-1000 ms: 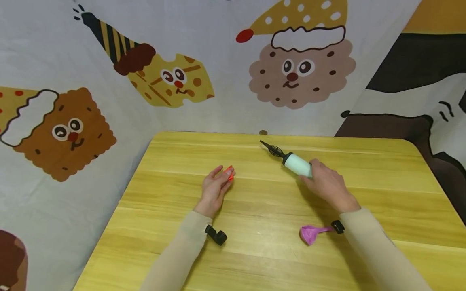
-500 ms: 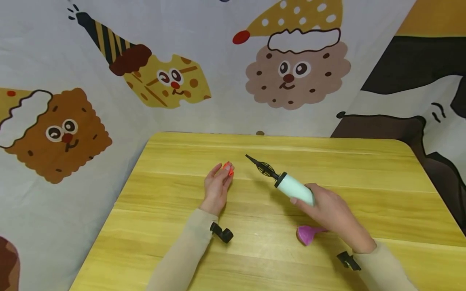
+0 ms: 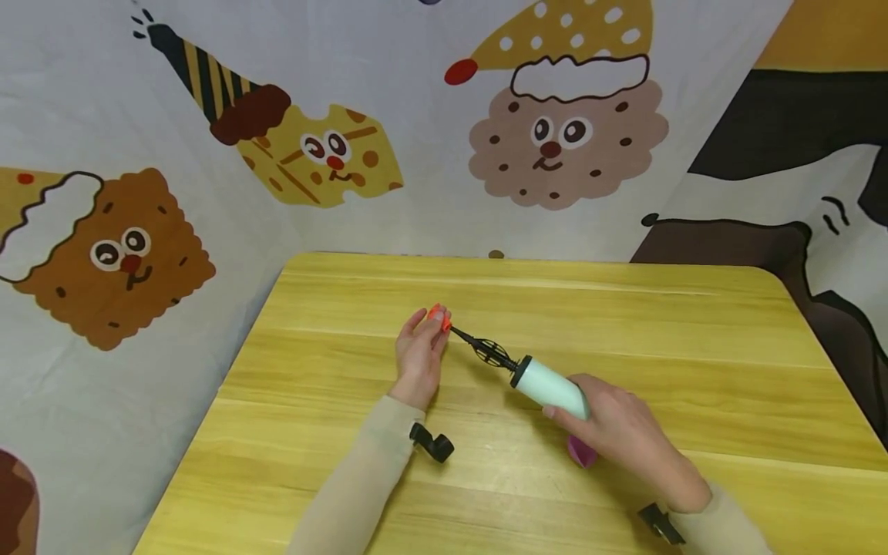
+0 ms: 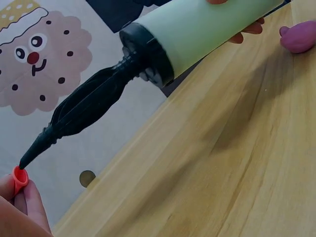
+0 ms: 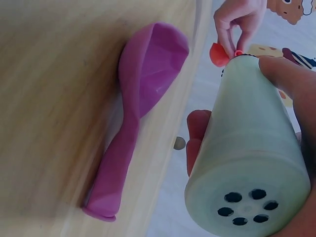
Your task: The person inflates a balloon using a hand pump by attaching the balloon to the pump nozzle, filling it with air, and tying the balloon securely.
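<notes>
My left hand [image 3: 419, 358] pinches a small orange-red balloon [image 5: 218, 55] between thumb and fingers, its round mouth facing the pump. My right hand [image 3: 627, 428] grips a mint-green hand balloon pump [image 3: 553, 388] around its barrel, tilted up and to the left above the table. The pump's black nozzle [image 4: 94, 96] reaches the balloon's mouth in the left wrist view; how far inside the tip sits, I cannot tell. Beneath my right hand a limp purple balloon [image 5: 131, 94] lies on the table, partly covered by that hand in the head view.
The wooden table [image 3: 333, 324] has rounded far corners. Behind it and to the left hangs a pale cloth [image 3: 416, 223] printed with cartoon biscuits and cheese. A black wrist camera [image 3: 432, 443] sits on my left cuff, another [image 3: 660, 524] on my right.
My right hand has brought the pump left and toward me, so its nozzle now meets the orange-red balloon. My left hand still pinches that balloon, with little movement.
</notes>
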`<action>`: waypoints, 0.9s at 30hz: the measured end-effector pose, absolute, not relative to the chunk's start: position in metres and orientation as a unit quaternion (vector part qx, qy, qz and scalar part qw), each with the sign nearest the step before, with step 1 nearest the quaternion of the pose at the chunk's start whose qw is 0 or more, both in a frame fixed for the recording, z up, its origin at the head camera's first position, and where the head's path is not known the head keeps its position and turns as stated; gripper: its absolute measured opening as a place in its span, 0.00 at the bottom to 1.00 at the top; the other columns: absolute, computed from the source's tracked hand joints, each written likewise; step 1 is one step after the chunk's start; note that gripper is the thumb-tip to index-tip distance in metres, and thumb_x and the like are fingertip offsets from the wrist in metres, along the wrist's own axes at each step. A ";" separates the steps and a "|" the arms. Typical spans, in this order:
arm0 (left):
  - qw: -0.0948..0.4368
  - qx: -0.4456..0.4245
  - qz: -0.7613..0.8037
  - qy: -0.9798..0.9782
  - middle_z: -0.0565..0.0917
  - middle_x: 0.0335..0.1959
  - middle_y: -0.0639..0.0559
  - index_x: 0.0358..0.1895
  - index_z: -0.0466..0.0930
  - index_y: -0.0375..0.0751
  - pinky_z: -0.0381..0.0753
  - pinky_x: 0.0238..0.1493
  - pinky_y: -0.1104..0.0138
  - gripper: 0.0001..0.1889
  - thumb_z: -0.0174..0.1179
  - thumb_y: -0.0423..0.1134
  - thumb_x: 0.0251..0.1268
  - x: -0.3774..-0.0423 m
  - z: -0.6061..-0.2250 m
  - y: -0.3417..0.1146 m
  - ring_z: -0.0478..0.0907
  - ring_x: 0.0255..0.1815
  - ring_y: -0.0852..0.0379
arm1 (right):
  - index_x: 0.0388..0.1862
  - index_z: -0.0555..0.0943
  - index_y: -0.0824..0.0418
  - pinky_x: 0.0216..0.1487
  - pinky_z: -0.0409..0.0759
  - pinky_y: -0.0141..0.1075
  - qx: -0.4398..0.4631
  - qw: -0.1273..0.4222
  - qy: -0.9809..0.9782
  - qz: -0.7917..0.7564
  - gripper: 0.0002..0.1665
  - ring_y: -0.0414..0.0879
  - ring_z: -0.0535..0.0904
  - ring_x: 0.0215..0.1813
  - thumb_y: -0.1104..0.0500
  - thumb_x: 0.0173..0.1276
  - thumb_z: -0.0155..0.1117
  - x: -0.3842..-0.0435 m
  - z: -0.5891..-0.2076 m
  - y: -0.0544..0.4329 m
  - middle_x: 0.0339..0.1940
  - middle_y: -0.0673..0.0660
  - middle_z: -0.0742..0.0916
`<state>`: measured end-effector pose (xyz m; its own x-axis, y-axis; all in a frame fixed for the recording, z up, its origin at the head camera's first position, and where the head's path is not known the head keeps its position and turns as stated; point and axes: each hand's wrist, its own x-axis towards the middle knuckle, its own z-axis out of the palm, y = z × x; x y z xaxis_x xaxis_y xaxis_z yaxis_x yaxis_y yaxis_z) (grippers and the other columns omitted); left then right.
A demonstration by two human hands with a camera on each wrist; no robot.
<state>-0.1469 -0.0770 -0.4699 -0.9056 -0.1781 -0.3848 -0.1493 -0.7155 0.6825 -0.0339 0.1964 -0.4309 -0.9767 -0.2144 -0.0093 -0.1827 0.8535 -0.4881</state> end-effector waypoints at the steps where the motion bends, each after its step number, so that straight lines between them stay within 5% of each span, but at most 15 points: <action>1: 0.008 0.216 -0.900 -0.378 0.79 0.64 0.33 0.75 0.58 0.28 0.82 0.61 0.63 0.33 0.61 0.22 0.70 -0.146 -0.470 -0.076 0.81 0.63 0.43 | 0.56 0.83 0.64 0.29 0.78 0.40 -0.105 0.032 0.962 -0.250 0.37 0.41 0.77 0.31 0.34 0.66 0.71 -0.034 -0.432 0.196 0.36 0.53 0.87; 27: 0.034 0.162 -0.908 -0.384 0.80 0.61 0.33 0.73 0.59 0.34 0.81 0.62 0.62 0.33 0.63 0.23 0.70 -0.134 -0.466 -0.055 0.84 0.58 0.46 | 0.57 0.80 0.68 0.25 0.77 0.38 -0.105 0.006 0.959 -0.265 0.37 0.42 0.77 0.28 0.37 0.69 0.70 -0.040 -0.434 0.179 0.34 0.55 0.85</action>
